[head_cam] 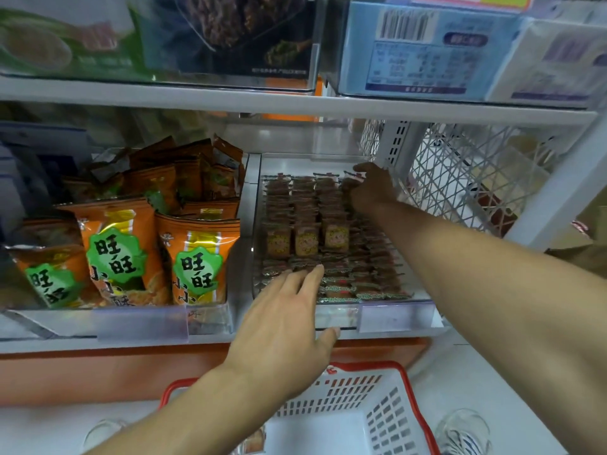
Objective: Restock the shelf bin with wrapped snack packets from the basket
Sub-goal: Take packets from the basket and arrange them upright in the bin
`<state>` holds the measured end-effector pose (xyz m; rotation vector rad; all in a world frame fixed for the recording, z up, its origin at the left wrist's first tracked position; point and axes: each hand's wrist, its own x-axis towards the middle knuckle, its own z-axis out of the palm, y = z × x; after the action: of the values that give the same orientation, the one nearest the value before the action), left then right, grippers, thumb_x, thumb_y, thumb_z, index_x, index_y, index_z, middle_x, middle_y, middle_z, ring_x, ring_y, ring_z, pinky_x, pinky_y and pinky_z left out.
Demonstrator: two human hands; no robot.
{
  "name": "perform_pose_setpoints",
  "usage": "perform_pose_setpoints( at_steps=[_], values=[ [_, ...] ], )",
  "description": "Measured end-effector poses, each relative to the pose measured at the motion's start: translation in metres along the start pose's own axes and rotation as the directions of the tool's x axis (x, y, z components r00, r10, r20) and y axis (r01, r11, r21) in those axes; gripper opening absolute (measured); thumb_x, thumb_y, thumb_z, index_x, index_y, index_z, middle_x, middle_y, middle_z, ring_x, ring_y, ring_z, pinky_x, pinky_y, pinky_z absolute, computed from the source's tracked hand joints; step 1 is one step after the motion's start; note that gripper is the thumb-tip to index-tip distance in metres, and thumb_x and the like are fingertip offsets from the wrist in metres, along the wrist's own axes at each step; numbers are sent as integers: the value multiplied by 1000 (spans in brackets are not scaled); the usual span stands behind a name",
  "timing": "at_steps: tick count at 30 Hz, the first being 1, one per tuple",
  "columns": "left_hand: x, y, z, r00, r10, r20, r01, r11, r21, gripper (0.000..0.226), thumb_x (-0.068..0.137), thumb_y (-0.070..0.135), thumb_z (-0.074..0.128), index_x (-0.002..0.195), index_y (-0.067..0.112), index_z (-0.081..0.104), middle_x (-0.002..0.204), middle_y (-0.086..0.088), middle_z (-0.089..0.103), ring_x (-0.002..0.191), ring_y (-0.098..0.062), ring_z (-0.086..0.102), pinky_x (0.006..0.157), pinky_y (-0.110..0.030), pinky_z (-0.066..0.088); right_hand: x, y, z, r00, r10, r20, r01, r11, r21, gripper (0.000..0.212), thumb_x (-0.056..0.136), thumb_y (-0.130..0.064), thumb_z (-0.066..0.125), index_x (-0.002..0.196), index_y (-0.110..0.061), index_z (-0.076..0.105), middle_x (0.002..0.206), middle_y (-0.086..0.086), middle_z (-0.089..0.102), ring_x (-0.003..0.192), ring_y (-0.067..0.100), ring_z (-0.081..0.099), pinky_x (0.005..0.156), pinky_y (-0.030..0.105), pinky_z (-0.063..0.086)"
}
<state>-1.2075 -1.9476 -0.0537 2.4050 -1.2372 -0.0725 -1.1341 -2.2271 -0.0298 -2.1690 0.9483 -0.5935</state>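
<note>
**Topping up the far corner of the bin**

Nearest me sits the white basket [377, 418] with its red rim, low between my forearms; from what shows, it looks close to empty. My left hand [282, 326] lies flat with fingers straight on the near rows of snack packets [305, 221], thumb hooked under the clear shelf bin [387, 315] front, probably to keep the rows from sliding. My right hand [369, 188] reaches to the far right corner, fingers curled around a packet at the back row, seemingly tucking it into the last gap. The bin looks almost full. Orange snack bags [124, 251] fill the bin to the left.
</note>
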Motion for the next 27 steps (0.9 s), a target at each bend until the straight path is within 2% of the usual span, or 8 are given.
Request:
perform_pose_setpoints(
  at_steps=[3,6,10,16,20,23,25,27],
  values=[
    [-1,-2,0,1000,22,-19,-23,999,-24,88,95,57,56,163,32,5,164,10,28,152,-12,20,122,-26,18,-2,-5,8,993,118,8,-119,987,107,44,96,-5,59,139,-16,55,141,9,55,124,28,56,105,36,48],
    [-1,-3,0,999,35,-26,-36,999,-33,88,94,57,57,163,32,7,163,10,29,151,-13,20,122,-26,18,1,-9,8,989,147,9,-147,982,119,46,93,3,58,135,-17,60,139,9,59,123,27,57,105,32,48],
    [-1,-4,1,999,39,-37,-40,999,-31,87,94,57,58,162,32,10,162,9,31,150,-14,24,122,-26,19,0,-9,4,995,58,79,-55,997,-47,39,93,5,56,126,-13,68,134,12,63,121,28,60,105,31,48],
    [-4,-1,1,998,53,-43,-53,999,2,84,95,55,57,162,30,12,159,6,36,150,-15,25,121,-25,6,-2,-10,-5,995,-16,100,33,984,-172,40,93,4,57,130,-10,67,137,15,62,123,32,59,107,34,47],
    [-4,0,2,997,63,-54,-62,998,23,82,95,55,57,161,29,16,158,6,38,150,-15,27,119,-25,-1,-6,-6,-4,988,-86,126,118,953,-277,32,94,5,54,121,-2,71,127,18,67,118,32,63,104,36,49],
    [-5,-2,1,997,68,-48,-68,998,15,80,95,54,58,161,30,19,158,6,38,150,-14,26,118,-22,-4,-8,-8,-8,996,-72,45,80,975,-209,41,93,5,60,131,-9,66,140,13,60,129,26,56,111,29,41],
    [-7,-4,0,997,69,-44,-70,998,-4,80,94,53,60,160,30,21,159,6,38,151,-13,24,115,-20,-7,-15,-13,-14,994,-100,-36,94,986,-137,49,91,6,61,136,-13,60,145,12,48,125,21,53,102,21,40],
    [-7,-4,-1,996,76,-38,-76,997,-13,79,94,51,61,160,30,22,161,7,36,152,-12,21,113,-19,-10,-30,-18,-19,987,-158,-37,153,981,-115,48,93,3,57,138,-14,55,143,15,42,119,20,50,94,20,37]
  ],
)
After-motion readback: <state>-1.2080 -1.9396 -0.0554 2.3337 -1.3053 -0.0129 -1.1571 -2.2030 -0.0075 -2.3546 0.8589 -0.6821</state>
